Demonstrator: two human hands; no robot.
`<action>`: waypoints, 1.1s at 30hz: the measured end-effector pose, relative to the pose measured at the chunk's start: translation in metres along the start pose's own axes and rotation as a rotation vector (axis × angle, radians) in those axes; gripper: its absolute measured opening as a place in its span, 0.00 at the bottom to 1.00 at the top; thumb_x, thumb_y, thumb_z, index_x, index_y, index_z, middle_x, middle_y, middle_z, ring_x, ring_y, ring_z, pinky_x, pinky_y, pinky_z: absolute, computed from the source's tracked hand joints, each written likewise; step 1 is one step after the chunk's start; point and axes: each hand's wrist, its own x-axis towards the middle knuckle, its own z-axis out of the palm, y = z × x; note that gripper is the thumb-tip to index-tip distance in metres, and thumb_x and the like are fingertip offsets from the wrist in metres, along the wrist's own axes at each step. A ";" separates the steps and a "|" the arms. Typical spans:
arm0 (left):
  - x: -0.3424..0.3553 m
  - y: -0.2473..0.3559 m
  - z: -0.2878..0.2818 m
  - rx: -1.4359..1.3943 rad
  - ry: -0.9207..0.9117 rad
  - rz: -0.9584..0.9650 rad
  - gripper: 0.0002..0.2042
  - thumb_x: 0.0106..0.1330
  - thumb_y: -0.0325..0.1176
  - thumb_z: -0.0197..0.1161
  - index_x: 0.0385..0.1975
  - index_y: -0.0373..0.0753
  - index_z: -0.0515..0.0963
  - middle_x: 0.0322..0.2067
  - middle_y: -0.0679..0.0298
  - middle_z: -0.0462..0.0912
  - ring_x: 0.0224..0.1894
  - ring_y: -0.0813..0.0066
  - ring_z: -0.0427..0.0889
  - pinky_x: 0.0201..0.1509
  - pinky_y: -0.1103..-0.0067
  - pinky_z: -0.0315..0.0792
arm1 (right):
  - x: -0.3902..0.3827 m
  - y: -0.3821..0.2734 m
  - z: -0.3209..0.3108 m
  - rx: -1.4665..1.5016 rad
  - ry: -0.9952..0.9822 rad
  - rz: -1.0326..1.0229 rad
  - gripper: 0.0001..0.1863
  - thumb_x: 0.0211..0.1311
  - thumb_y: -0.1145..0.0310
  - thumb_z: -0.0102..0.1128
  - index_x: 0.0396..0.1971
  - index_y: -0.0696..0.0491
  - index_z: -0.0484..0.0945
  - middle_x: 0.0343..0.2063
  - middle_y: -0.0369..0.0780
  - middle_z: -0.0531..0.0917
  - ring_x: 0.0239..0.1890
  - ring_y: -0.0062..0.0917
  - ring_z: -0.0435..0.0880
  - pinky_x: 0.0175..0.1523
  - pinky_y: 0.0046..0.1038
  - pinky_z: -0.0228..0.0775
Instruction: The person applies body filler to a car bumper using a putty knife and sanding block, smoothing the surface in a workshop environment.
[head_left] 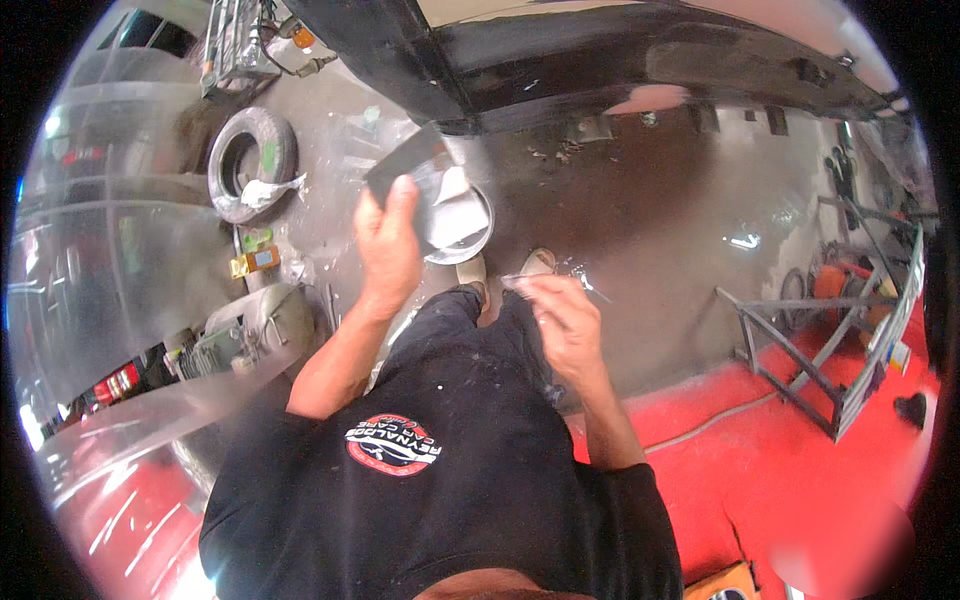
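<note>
My left hand (pixel 392 250) is closed on a thin, dark, flat rectangular plate (pixel 400 168), thumb on its upper face. Just beyond and below it stands a round pail (pixel 486 238) with white material showing inside; the plate hides part of the pail. My right hand (pixel 565 318) is raised in front of my body, fingers pinched together. A small, thin, pale thing (pixel 512 284) shows at its fingertips, too small to name. My shoes show on the floor between the two hands.
A glossy black vehicle panel (pixel 560 70) spans the top. At the left are a tyre (pixel 252 165), a small orange-gold box (pixel 255 261) and a tank-like machine (pixel 265 325). A metal frame (pixel 800 320) stands at the right by the red floor (pixel 700 450), where a hose (pixel 710 424) lies.
</note>
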 end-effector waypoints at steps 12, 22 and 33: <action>-0.031 -0.108 -0.064 -0.554 0.072 -0.620 0.19 0.74 0.40 0.55 0.58 0.33 0.72 0.47 0.53 0.84 0.42 0.60 0.85 0.47 0.65 0.81 | -0.014 0.138 -0.042 1.225 0.360 0.480 0.36 0.68 0.49 0.61 0.67 0.55 0.62 0.60 0.46 0.75 0.61 0.48 0.76 0.56 0.69 0.74; -0.011 -0.118 -0.100 -0.397 0.063 -0.665 0.22 0.72 0.43 0.58 0.56 0.32 0.74 0.45 0.51 0.85 0.36 0.59 0.85 0.39 0.66 0.82 | -0.010 0.134 -0.007 1.338 0.470 0.431 0.28 0.64 0.76 0.58 0.65 0.55 0.65 0.57 0.47 0.76 0.60 0.44 0.77 0.58 0.63 0.75; 0.073 -0.061 -0.169 -0.216 -0.270 -0.594 0.20 0.71 0.41 0.59 0.56 0.35 0.74 0.44 0.54 0.85 0.41 0.61 0.86 0.46 0.66 0.82 | -0.049 0.093 0.119 1.261 1.018 0.303 0.26 0.62 0.82 0.57 0.61 0.56 0.71 0.54 0.42 0.80 0.58 0.35 0.79 0.66 0.46 0.69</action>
